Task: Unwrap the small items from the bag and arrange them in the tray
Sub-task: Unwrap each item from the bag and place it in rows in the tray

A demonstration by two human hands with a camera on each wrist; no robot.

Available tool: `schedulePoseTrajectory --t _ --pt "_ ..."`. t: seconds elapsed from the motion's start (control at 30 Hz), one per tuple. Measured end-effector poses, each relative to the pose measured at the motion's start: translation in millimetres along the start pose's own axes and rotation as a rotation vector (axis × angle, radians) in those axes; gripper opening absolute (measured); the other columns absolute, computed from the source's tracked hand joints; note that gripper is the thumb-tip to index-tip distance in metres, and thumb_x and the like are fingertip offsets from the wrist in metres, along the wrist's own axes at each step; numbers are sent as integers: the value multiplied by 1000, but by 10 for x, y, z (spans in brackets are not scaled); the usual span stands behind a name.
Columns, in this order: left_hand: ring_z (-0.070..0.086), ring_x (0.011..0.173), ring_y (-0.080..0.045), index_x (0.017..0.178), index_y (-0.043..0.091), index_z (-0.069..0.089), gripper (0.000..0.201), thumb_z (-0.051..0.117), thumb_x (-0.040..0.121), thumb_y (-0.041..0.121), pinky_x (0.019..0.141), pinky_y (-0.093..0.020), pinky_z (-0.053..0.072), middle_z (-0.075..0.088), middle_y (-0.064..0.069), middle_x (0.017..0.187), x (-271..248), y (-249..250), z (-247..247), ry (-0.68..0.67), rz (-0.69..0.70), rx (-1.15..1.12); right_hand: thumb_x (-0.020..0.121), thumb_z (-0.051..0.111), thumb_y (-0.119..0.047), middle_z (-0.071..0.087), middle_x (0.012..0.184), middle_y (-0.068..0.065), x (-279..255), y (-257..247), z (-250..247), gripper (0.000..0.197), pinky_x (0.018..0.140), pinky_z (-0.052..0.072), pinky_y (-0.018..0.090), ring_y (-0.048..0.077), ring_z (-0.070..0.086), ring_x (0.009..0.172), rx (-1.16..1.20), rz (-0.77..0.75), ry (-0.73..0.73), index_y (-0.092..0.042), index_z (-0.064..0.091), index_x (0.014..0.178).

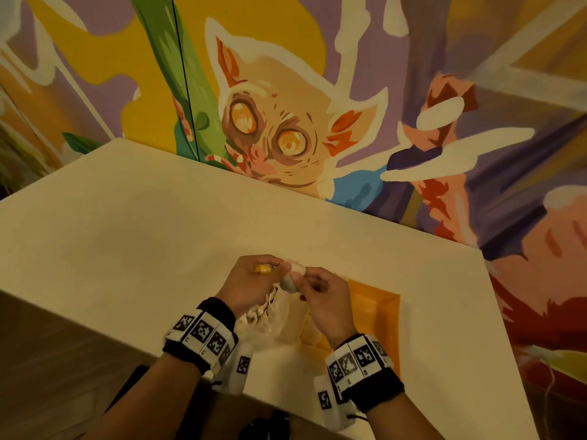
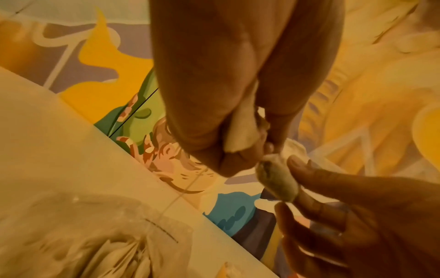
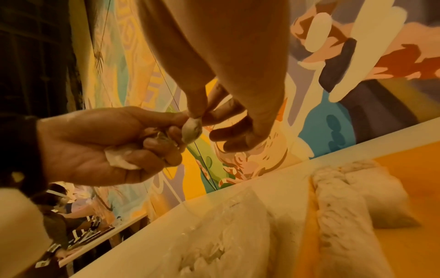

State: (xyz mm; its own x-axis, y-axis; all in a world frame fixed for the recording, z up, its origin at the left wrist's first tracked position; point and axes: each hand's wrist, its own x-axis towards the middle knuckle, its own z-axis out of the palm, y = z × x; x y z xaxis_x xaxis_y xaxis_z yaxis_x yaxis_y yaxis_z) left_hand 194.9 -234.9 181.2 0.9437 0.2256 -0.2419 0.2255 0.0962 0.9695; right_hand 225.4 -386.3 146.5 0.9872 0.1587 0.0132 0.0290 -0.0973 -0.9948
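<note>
Plainly the unwrapping step is in hand: both hands are raised together above the near part of the surface point(image 1: 158, 223), working on one small item point(image 2: 278, 180) between them. The left hand point(image 1: 251, 284) has its fingers curled, clamped on a crumpled scrap of white wrapping point(image 3: 119, 159) tucked in the palm, while its thumb and forefinger pinch one end of the item. The right hand point(image 1: 324, 296) pinches the item's other end with thumb and forefinger tips; its remaining fingers hang loosely bent and hold nothing. The item is a pale greenish lump, seemingly partly bared, with a bit of white wrapping at its top end; how much wrapping clings to it is hard to tell. Something yellow point(image 1: 263, 268) shows at the left hand's knuckles in the head view; what it is cannot be told.

Directly below the hands lies the clear bag point(image 3: 226, 225), crumpled and open on the surface near its front edge, with more pale pieces inside. Just beside it, toward the right edge of the surface, sits the orange tray point(image 1: 381, 312); a white knobbly roll point(image 3: 338, 203) and a flatter white piece point(image 3: 376, 193) lie in it already.

Judging from this, the next move calls for pulling the last wrapping free with the left hand while the right keeps a light pinch, then carrying the bare item down and rightward into a free part of the tray. The lump looks soft, so a hard squeeze might deform it.
</note>
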Motion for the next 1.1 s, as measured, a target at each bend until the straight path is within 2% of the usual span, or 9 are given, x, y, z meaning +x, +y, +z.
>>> schedulePoseTrajectory --t 0.13,0.33,0.4,0.5,0.6,0.77,0.9,1.03,1.1 --pt "41 41 -6 94 2 74 15 67 90 15 39 -14 32 56 12 48 -16 7 65 17 58 72 81 78 -25 71 75 -2 -23 101 -97 8 72 55 35 13 66 74 -110 14 -13 -27 71 78" --pt "35 43 -10 92 9 77 13 68 89 18 39 -18 29 54 10 48 -60 -56 179 -3 35 28 80 76 -33 70 90 -9 -29 73 -192 24 75 56 27 10 68 82 -138 25 -52 -17 71 97" --pt "36 39 -5 93 6 76 13 67 90 15 39 -15 31 54 12 44 -73 -71 229 -23 62 44 82 75 -32 66 69 -12 -28 42 -210 16 66 51 25 7 62 67 -168 11 -68 -20 68 75" --pt "57 50 5 90 4 75 9 69 87 8 57 -8 42 67 13 57 -56 -76 245 22 164 80 81 77 -28 48 49 -12 -28 52 -249 39 59 43 29 11 48 55 -211 40 -45 -22 51 52" --pt "67 80 -1 84 13 78 5 73 84 15 77 -17 47 75 7 84 21 -116 211 70 202 138 80 77 -30 53 53 -2 -38 95 -305 38 60 46 33 14 50 56 -230 81 -62 -15 53 54" --pt "61 68 4 94 16 76 13 76 82 23 69 -11 45 68 12 70 73 -156 232 -90 177 250 84 73 -32 53 59 9 -50 124 -367 40 61 50 40 15 50 57 -283 85 -74 -6 53 61" --pt "66 81 1 84 11 78 9 76 82 19 70 -5 44 74 5 86 135 -231 290 -70 205 339 84 72 -34 65 72 15 -54 108 -388 38 61 47 33 20 56 61 -294 91 -94 0 62 72" --pt "66 87 -5 78 20 76 5 77 82 23 77 -15 48 74 6 86 203 -307 329 -18 209 342 85 72 -27 67 70 -2 -40 106 -451 23 60 44 15 4 58 62 -355 114 -110 -12 67 68" --pt "67 89 -7 77 23 75 6 75 83 24 80 -21 49 73 7 86 232 -366 355 -7 191 336 86 72 -25 66 69 -10 3 137 -499 21 63 49 17 0 59 64 -385 140 -104 -20 66 66"
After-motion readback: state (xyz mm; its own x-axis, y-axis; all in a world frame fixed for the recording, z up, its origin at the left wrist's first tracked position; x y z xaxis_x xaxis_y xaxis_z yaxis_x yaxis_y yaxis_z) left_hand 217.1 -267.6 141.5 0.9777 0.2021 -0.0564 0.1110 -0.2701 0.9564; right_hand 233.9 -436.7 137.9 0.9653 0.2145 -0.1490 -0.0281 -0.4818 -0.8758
